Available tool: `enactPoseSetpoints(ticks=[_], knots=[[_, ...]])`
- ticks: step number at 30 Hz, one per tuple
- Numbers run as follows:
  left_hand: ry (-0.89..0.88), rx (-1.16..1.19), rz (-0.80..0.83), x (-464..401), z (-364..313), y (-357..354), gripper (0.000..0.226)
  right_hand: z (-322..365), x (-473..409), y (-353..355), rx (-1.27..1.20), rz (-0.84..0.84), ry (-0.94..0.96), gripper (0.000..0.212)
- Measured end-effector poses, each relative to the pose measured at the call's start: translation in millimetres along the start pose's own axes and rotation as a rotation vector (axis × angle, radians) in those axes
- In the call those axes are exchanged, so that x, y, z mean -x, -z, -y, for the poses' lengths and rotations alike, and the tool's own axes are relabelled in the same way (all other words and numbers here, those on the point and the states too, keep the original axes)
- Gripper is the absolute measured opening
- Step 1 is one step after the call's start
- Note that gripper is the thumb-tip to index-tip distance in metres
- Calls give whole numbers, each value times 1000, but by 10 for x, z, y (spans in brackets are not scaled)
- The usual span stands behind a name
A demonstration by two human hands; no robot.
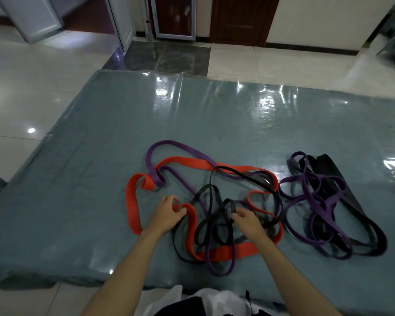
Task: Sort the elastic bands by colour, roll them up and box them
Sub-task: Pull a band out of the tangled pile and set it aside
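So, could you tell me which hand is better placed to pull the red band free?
Left: the left hand already grips the red band; the right hand pinches a black band.

Two hands (167, 214), two tangled band piles (203, 201), one mat (100, 156)

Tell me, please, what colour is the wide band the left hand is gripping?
Red-orange, the wide flat elastic band; seen in the head view.

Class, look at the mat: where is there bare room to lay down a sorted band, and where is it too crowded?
Bare mat lies beyond both tangles up to the far edge, and left of the red band to the left edge. It is crowded at the near middle, where the left hand and right hand work, and at the purple-and-black heap on the right.
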State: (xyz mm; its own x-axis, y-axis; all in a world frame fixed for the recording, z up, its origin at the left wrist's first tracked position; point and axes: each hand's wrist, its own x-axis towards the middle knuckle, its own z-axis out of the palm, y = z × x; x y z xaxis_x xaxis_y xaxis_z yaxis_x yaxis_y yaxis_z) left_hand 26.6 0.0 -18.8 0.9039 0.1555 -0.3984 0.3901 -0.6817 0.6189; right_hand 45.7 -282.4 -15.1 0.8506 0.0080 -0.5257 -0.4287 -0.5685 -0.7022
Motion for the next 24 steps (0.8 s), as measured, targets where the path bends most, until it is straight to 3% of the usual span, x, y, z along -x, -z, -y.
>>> enactPoseSetpoints(ticks=[2, 4, 6, 9, 11, 13, 16, 18, 19, 21, 24], knots=[[-32, -28, 89, -15, -57, -77, 49, -28, 46, -54, 63, 50, -1, 21], [-75, -44, 147, -53, -91, -119, 40, -32, 102, -121, 96, 124, -13, 27], [-77, 21, 107, -86, -117, -115, 31, -33, 135, -189, 69, 161, -31, 37], [-63, 178, 74, -120, -125, -10, 51, -28, 122, -294, 10, 154, -71, 56], [-58, 149, 91, -127, -80, 112, 53, -8, 106, -388, 38, 116, -100, 63], [-37, -11, 223, -120, 15, 272, 49, 7, 82, -477, 126, 52, -109, 62], [120, -355, 581, -40, 111, 462, 40, 12, 40, -566, 219, 12, -129, 54], [251, -483, 736, 25, 138, 475, 22, -17, 15, -587, 273, 1, -121, 36], [286, -526, 774, 48, 147, 448, 28, -37, 2, -588, 299, -5, -111, 26], [279, -550, 716, 81, 151, 339, 44, -89, -7, -568, 303, -22, -96, 14], [195, -256, 470, 109, 143, 52, 42, -172, -5, -521, 255, -55, -32, 11]])
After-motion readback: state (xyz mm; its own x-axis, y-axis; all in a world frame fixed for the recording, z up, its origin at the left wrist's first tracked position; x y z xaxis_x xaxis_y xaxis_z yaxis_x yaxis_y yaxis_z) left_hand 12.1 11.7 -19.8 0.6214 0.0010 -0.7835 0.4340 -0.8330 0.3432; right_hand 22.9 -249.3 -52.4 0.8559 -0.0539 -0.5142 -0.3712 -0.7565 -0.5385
